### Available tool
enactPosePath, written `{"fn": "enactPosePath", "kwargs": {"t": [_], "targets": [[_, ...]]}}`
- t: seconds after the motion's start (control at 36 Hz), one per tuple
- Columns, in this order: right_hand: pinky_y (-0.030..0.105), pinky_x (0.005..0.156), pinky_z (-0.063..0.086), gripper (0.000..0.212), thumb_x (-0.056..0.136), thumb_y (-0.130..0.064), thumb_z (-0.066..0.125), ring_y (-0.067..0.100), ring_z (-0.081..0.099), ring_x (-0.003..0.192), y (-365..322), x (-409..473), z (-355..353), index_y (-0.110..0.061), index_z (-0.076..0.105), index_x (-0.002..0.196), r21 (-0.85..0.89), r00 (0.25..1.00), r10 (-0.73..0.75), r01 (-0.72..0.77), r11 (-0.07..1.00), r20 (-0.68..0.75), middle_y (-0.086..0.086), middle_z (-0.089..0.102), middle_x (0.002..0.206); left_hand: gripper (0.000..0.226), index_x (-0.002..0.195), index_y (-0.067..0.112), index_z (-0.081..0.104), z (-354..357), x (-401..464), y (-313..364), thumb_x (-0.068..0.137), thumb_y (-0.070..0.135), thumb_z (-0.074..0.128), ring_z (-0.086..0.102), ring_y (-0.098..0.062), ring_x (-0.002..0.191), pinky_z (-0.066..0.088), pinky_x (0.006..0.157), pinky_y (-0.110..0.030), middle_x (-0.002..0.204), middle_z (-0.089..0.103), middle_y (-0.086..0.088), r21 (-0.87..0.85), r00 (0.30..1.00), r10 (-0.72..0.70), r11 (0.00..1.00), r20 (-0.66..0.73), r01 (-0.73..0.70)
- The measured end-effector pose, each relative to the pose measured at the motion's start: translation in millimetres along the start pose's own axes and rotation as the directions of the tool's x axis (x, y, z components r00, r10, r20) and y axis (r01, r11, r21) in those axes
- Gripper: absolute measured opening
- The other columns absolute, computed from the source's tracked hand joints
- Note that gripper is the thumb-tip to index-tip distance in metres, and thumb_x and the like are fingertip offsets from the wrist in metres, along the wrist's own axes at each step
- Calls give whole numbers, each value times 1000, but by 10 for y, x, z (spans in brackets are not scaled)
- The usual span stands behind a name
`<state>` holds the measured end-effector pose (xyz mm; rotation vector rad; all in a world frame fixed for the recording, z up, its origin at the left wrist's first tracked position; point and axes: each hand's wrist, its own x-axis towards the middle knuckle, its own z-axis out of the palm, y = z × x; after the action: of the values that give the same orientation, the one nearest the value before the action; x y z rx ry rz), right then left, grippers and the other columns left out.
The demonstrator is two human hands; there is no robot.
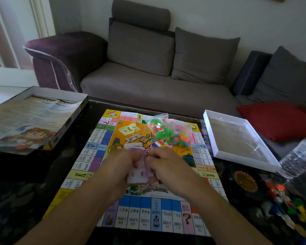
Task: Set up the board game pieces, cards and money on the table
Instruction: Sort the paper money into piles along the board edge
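A paper game board (102, 151) lies flat on the dark table. Above its middle, my left hand (121, 167) and my right hand (168, 165) both grip a blurred stack of pale purple play money (140, 174), fingers curled round it. More purple notes (133, 146) show just beyond my left hand. A clear bag of green, orange and pink plastic pieces (168, 131) rests on the board's far right part. Loose coloured pawns and tokens (286, 206) lie on the table at the right.
An open box lid holding a printed sheet (30, 121) sits at the far left. An empty white box tray (237, 140) stands at the right, with a black round spinner (244, 181) and a plastic water bottle (300, 156) near it. A grey sofa (148, 82) runs behind the table.
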<state>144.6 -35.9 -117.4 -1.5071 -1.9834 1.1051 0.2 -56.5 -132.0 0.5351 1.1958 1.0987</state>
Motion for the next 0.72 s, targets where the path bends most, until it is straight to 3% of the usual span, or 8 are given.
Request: {"fn": "enactPosePath", "kwargs": {"t": [0.06, 0.08, 0.17, 0.28, 0.42, 0.53, 0.64, 0.72], "targets": [[27, 87, 55, 20, 103, -17, 56, 14, 65, 104, 88, 87, -156, -16, 70, 117, -125, 994, -4, -10, 992, -112, 3, 63, 122, 20, 122, 2, 61, -66, 6, 86, 107, 8, 50, 78, -34, 72, 64, 57, -48, 89, 79, -21, -26, 999, 4, 1000, -43, -5], [26, 95, 50, 31, 101, -10, 57, 12, 59, 116, 171, 162, -224, -20, 65, 129, -237, 992, -22, -9, 972, -128, -2, 56, 131, 20, 124, 2, 60, -98, 5, 126, 107, 9, 50, 78, -35, 72, 64, 57, -50, 88, 79, -20, -40, 998, -3, 999, -58, 1], [29, 105, 41, 65, 94, 3, 62, 18, 43, 142, 361, 372, -335, -25, 48, 152, -432, 998, 27, 0, 902, 55, -2, 43, 155, 22, 121, 0, 63, -175, -10, 209, 107, 14, 53, 78, -30, 67, 62, 49, -44, 85, 79, -18, -35, 996, -27, 999, -82, 24], [38, 121, 31, 88, 93, -8, 74, 21, 21, 157, 534, 580, -304, -27, 26, 165, -547, 950, 72, 112, 830, 303, -4, 23, 170, 23, 118, 1, 66, -198, -30, 270, 105, 17, 57, 78, -27, 66, 60, 48, -38, 85, 79, -16, 9, 997, -24, 1000, -73, 25], [42, 117, 34, 96, 86, -25, 84, 24, 29, 147, 576, 688, -290, -31, 28, 163, -656, 940, 16, 225, 721, 341, -2, 35, 156, 15, 113, 7, 65, -219, -15, 317, 106, 17, 55, 78, -27, 67, 63, 50, -43, 86, 80, -14, 40, 999, 11, 999, -51, -9], [44, 112, 41, 88, 83, -23, 86, 29, 31, 141, 565, 717, -246, -24, 33, 154, -663, 940, 78, 174, 728, 332, 6, 36, 145, 12, 111, 10, 64, -234, 16, 331, 106, 16, 56, 78, -28, 68, 64, 52, -44, 92, 80, -15, 56, 999, 18, 998, -50, -15], [41, 87, 55, 62, 89, -12, 78, 20, 51, 110, 544, 707, -240, -20, 42, 139, -604, 960, 71, 113, 789, 272, 2, 42, 129, 14, 114, 8, 64, -244, 86, 312, 106, 15, 56, 79, -32, 75, 64, 54, -46, 95, 80, -18, 42, 1000, 8, 999, -26, -7], [39, 69, 60, 44, 96, -7, 68, 21, 65, 93, 535, 659, -272, -28, 47, 130, -442, 982, 45, 41, 896, 182, 5, 58, 118, 19, 121, 6, 63, -254, 157, 296, 106, 13, 54, 79, -37, 87, 64, 65, -57, 101, 79, -20, 4, 999, 5, 1000, 33, -5]]}}
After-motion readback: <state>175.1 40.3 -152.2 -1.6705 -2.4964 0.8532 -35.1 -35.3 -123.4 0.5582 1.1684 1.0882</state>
